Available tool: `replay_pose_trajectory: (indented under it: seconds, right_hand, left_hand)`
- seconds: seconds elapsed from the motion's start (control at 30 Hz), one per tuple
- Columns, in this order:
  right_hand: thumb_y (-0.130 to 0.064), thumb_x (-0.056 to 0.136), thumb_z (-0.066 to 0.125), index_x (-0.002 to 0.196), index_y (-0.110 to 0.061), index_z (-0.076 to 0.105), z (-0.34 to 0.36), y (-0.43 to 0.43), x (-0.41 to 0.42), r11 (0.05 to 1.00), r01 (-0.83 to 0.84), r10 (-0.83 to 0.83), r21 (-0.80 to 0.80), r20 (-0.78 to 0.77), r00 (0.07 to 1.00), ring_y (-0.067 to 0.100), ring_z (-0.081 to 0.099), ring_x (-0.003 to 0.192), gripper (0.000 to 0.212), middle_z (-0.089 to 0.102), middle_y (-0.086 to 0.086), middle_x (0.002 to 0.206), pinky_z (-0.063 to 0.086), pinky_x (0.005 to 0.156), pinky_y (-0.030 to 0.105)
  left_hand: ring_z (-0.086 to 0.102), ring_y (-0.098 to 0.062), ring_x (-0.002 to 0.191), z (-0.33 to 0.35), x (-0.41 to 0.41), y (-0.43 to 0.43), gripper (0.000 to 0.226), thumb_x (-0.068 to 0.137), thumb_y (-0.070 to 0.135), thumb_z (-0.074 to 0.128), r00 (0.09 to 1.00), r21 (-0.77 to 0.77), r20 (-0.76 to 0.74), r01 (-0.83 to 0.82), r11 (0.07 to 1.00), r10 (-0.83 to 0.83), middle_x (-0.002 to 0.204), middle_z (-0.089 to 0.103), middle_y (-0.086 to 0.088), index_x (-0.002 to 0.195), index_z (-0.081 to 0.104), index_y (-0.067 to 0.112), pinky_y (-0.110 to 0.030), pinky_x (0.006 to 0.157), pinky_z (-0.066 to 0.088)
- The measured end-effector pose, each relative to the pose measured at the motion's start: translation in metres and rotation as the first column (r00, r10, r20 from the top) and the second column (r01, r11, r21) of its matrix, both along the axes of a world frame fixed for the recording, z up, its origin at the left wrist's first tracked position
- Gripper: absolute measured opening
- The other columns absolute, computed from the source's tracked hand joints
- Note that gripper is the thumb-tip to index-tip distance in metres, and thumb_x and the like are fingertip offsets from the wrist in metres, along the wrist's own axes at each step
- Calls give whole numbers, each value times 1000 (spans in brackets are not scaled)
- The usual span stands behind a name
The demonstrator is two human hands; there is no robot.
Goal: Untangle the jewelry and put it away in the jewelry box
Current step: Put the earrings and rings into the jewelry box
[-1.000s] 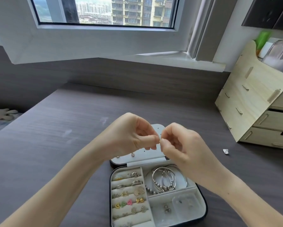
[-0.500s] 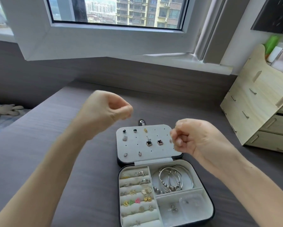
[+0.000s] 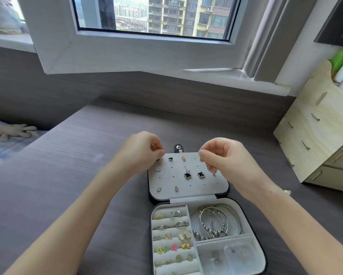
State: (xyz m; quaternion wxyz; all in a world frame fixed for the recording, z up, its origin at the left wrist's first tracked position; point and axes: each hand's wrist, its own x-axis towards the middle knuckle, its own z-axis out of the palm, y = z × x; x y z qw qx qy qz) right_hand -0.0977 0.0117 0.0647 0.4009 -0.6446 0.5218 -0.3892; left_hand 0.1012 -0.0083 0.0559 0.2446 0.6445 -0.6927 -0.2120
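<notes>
Left hand (image 3: 142, 153) and right hand (image 3: 223, 157): each grip pinched closed, contents too fine to tell. Open jewelry box (image 3: 246, 215) lies below both, on the table (image 3: 67, 175).

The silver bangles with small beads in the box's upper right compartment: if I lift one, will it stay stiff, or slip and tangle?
The silver bangles with small beads look like rigid wire hoops, so one would probably keep its shape. They overlap, so neighbours may come along. The beads seem threaded loosely and would likely slide and rattle.

Black jewelry box (image 3: 189, 195) with pale grey lining; grey wood-grain table (image 3: 67, 175).
</notes>
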Motion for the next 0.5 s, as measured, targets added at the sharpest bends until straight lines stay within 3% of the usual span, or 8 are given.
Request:
replay_pose_trajectory:
  seconds: [0.2,0.3,0.37,0.5]
  right_hand:
    - [-6,87,61,81,-13,67,-3,-3,-1,995,23,-30,-98,-76,997,-2,52,51,11,65,-5,67,44,53,13]
    - [-9,86,63,79,-18,67,-2,-6,-4,989,9,-32,-151,-146,989,-1,55,59,12,67,-5,72,46,58,14]
    - [-15,85,66,76,-25,68,-2,-10,-9,972,-8,-59,-235,-278,959,1,53,65,13,63,-11,69,42,62,17]
    - [-25,83,68,74,-36,64,0,-14,-14,928,-60,-125,-369,-457,881,-3,44,79,15,55,-18,74,28,66,11]
  left_hand:
    - [57,-14,79,10,0,6,12,89,18,59,999,-125,-19,-27,992,25,80,68,2,81,68,14,-24,61,36]
    - [62,-15,77,17,3,10,13,88,15,61,970,-118,-241,-56,991,26,79,71,-1,77,67,12,-24,65,44]
    - [65,-14,77,23,5,15,13,88,12,61,913,-79,-407,-59,995,22,77,73,0,77,68,11,-26,68,48]
    - [69,-19,83,30,8,19,13,88,13,62,859,-33,-512,-29,999,8,75,74,2,77,68,10,-39,82,52]
